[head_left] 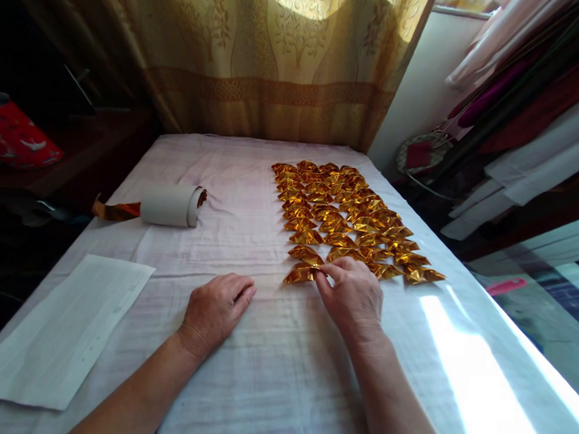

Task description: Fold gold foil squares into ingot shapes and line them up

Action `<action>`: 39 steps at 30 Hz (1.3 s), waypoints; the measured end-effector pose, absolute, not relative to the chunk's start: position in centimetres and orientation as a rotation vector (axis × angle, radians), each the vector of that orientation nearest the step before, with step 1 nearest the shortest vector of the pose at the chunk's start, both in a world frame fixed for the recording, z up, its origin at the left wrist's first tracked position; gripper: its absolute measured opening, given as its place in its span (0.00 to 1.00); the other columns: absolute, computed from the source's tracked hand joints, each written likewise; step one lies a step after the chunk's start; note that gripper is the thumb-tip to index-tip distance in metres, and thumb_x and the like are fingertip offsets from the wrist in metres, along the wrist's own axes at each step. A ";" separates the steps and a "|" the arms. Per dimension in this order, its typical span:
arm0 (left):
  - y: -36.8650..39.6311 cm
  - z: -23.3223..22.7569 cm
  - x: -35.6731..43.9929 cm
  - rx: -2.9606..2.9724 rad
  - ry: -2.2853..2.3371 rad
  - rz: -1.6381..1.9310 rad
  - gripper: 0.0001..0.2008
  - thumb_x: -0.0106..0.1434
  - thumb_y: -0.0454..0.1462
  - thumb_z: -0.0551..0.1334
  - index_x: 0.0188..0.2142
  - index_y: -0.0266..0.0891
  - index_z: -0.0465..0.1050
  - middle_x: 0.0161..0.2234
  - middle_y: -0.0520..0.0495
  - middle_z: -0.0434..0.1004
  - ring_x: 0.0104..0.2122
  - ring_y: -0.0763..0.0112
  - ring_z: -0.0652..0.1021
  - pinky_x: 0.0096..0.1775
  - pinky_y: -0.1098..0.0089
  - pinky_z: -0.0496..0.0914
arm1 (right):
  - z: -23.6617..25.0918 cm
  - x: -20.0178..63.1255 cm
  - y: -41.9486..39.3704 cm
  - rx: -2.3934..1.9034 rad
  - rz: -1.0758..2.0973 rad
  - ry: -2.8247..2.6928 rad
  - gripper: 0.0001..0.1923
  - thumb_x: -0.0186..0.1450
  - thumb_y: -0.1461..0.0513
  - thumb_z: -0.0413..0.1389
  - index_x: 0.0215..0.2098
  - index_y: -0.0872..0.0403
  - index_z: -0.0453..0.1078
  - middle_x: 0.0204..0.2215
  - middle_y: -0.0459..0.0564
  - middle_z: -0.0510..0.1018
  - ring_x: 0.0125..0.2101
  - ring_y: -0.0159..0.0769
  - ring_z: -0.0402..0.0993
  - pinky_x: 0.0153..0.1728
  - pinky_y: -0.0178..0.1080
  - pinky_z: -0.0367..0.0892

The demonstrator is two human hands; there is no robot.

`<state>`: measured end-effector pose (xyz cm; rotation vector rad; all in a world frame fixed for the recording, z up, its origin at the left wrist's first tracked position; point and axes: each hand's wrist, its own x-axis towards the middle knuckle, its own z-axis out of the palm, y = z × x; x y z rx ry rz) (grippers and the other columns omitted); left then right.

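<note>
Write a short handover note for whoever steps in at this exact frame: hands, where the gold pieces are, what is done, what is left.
Left hand: empty, resting loosely curled on the white cloth.
Right hand: fingertips on the nearest folded gold piece, at the front end of the rows.
Done: many folded gold pieces lie in rows ahead of the right hand.
Left: the white roll with gold foil showing lies at the left; a white sheet lies nearer. How much foil remains cannot be told.

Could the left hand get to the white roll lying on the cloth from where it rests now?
Probably yes. The left hand lies flat and empty on the cloth, and only bare cloth lies between it and the white roll, up and to its left. The white sheet sits off to the side.
</note>
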<state>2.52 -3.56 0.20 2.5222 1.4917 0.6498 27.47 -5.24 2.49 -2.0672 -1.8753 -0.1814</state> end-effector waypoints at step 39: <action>-3.2 -0.5 2.1 2.474 1.460 0.735 0.12 0.68 0.38 0.55 0.37 0.43 0.78 0.35 0.49 0.83 0.34 0.68 0.81 0.37 0.70 0.73 | 1.7 25.9 -2.9 -1.911 -0.130 -2.256 0.32 0.63 0.68 0.52 0.65 0.46 0.62 0.66 0.54 0.62 0.65 0.47 0.54 0.60 0.48 0.48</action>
